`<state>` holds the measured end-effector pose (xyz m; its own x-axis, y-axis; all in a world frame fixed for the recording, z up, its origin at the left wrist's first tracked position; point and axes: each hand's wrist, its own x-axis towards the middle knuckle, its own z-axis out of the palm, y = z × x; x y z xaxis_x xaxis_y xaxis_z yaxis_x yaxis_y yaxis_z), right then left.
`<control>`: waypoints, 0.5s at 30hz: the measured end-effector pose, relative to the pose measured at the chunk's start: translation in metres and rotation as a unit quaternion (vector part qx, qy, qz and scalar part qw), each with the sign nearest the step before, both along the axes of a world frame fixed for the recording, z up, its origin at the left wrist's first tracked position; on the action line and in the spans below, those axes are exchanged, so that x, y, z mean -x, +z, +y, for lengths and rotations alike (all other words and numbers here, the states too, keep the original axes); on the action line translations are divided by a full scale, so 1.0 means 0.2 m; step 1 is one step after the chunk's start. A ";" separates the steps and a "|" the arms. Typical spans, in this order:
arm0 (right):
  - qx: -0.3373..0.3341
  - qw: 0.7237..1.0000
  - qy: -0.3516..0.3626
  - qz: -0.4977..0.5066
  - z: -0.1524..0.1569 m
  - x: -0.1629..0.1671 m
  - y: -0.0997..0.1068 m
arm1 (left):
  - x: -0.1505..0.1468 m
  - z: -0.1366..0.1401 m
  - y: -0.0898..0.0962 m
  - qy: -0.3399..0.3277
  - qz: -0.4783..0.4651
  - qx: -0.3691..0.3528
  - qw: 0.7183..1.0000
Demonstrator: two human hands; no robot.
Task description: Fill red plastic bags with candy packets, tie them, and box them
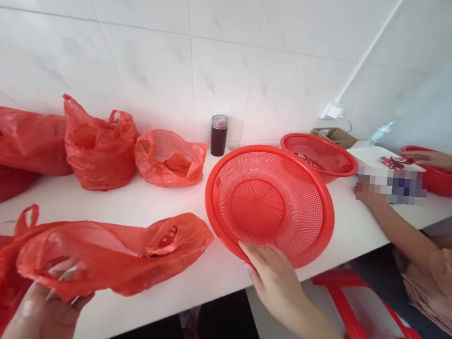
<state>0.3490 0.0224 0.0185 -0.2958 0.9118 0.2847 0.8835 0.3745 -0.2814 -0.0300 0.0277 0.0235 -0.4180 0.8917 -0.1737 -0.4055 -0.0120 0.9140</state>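
My left hand (pixel 51 304) holds the mouth of a thin red plastic bag (pixel 121 258), with some fingers showing through the film. The bag lies stretched along the white table (pixel 157 304), and a small dark red printed piece (pixel 168 237) shows at its far end. My right hand (pixel 275 275) grips the near rim of a red colander (pixel 260 210). The colander is tilted toward me, and nothing lies in its perforated bowl.
Several red bags, including an upright one (pixel 98 149) and a low open one (pixel 171 159), stand at left. A dark tumbler (pixel 218 137) is near the wall. Behind stands another red basket (pixel 319 152) with small items. At right, a co-worker's arm (pixel 396 223) reaches over the table.
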 end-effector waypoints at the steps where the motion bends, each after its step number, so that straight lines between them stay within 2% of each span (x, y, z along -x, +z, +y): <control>1: -0.007 1.000 0.000 0.001 0.02 0.00 0.01 | -0.01 0.01 0.00 0.014 0.044 -0.004 0.999; 3: -0.039 0.999 -0.004 0.019 0.08 0.00 0.07 | -0.05 0.02 0.02 0.059 0.154 0.017 0.986; 5: -0.090 0.994 0.002 0.069 0.14 0.02 0.14 | -0.12 0.02 0.06 0.108 0.247 0.057 0.961; 8: -0.123 0.978 0.075 0.151 0.18 0.13 0.23 | -0.19 0.00 0.11 0.110 0.284 0.090 0.948; 10: -0.108 0.969 0.151 0.162 0.20 0.24 0.27 | -0.18 -0.02 0.15 0.093 0.297 0.101 0.945; 12: -0.068 0.960 0.222 0.155 0.27 0.34 0.30 | -0.13 -0.05 0.21 0.046 0.343 0.120 0.931; 14: 0.007 0.944 0.266 0.195 0.38 0.41 0.34 | -0.06 -0.10 0.28 -0.014 0.404 0.137 0.905; 15: 0.052 0.928 0.274 0.246 0.46 0.43 0.37 | -0.03 -0.12 0.32 -0.031 0.429 0.139 0.892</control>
